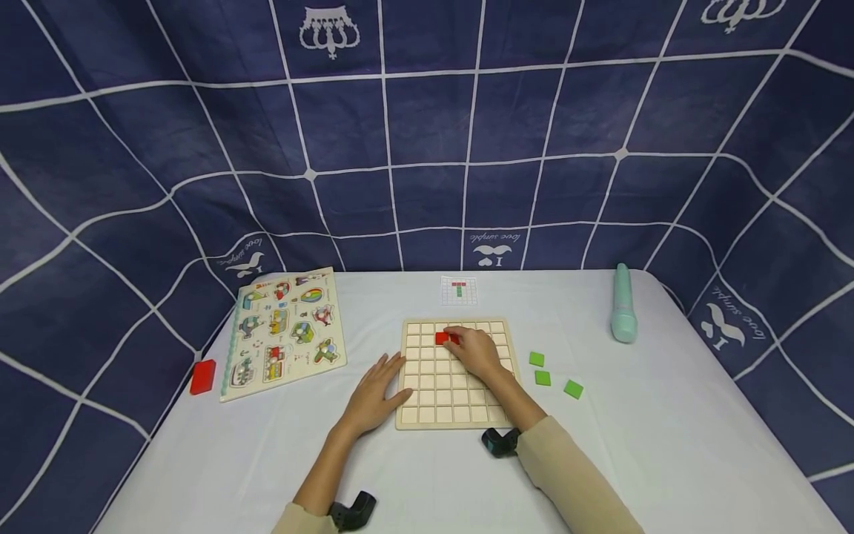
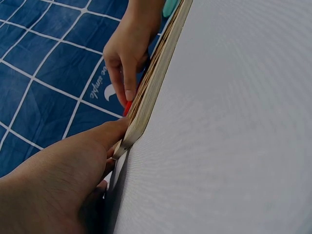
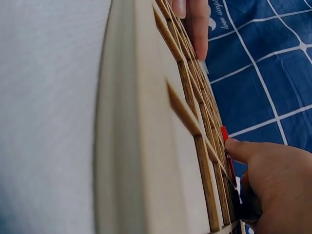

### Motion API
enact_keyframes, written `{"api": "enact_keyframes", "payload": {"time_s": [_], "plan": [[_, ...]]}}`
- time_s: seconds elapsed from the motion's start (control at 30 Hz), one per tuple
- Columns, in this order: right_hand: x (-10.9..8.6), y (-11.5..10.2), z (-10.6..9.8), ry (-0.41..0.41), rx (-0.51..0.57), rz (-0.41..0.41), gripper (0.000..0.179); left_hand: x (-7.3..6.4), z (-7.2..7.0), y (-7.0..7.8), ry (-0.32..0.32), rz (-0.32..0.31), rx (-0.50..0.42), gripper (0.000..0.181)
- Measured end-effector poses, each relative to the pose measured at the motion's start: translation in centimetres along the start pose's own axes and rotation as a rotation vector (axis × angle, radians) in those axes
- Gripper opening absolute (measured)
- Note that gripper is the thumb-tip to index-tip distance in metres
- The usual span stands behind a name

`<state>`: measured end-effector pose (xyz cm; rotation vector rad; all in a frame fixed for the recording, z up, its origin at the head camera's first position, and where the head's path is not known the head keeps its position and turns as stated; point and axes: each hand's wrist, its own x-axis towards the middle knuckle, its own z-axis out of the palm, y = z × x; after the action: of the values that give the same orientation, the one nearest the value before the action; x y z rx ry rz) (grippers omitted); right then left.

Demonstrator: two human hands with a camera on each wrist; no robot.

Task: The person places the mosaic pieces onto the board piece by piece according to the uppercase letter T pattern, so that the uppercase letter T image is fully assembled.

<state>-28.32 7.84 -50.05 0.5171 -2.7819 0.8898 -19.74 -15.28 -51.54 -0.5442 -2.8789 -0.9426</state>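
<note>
The right hand (image 1: 477,354) pinched a red tile (image 1: 454,340) on the gridded wooden board (image 1: 443,397), near its far edge, just beside a second red tile (image 1: 440,338). The left hand (image 1: 372,397), its fingers relaxed and gripping nothing, touched the board's left edge. Three green tiles (image 1: 543,378) lay right of the board, and a pattern card (image 1: 459,291) lay beyond its far edge.

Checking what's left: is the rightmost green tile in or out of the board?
Out: that green tile lies on the white tablecloth, right of the board.
</note>
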Motion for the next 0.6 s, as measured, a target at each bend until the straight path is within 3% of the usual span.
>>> {"api": "enact_keyframes", "payload": {"time_s": [0.33, 0.6], "plan": [[0.04, -0.14, -0.15, -0.029, -0.037, -0.001, 0.032, -0.05, -0.10, 0.16, 0.016, 0.010, -0.010, 0.063], [-0.35, 0.10, -0.24, -0.004, 0.009, -0.027, 0.031, -0.20, -0.16, 0.35, 0.016, 0.016, -0.009, 0.062]]}}
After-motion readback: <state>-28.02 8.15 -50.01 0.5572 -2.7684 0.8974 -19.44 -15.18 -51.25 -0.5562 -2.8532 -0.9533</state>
